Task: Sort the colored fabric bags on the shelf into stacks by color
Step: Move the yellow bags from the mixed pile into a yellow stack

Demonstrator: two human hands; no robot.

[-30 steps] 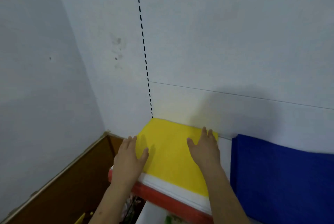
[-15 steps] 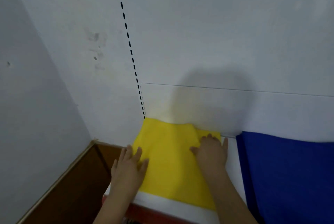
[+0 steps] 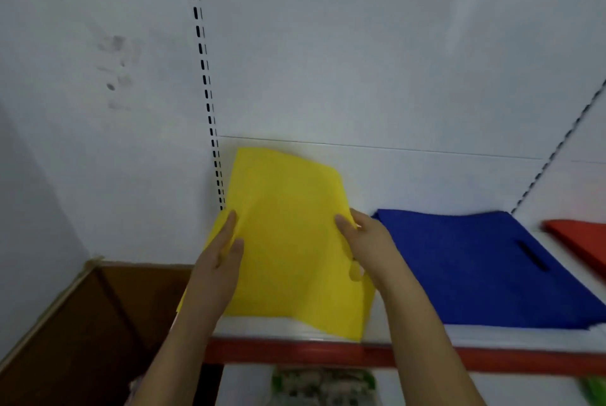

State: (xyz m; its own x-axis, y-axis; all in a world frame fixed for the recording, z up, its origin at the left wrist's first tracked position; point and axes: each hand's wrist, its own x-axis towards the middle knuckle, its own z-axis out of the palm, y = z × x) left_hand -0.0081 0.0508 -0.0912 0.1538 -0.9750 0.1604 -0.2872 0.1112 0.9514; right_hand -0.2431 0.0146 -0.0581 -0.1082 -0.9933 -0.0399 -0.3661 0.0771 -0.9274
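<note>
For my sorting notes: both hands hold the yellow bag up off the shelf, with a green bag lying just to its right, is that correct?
Not quite. The head view shows the left hand and right hand holding the yellow bag, but the bag lying to its right is blue, not green.

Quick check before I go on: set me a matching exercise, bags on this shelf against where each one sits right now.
Things:
1. yellow bag
2. blue bag
3. red bag

Places:
A. at the right edge of the view
B. held between both hands, left hand and right hand, at the shelf's left end
C. flat on the shelf, in the middle

Pairs: 1-B, 2-C, 3-A
</note>
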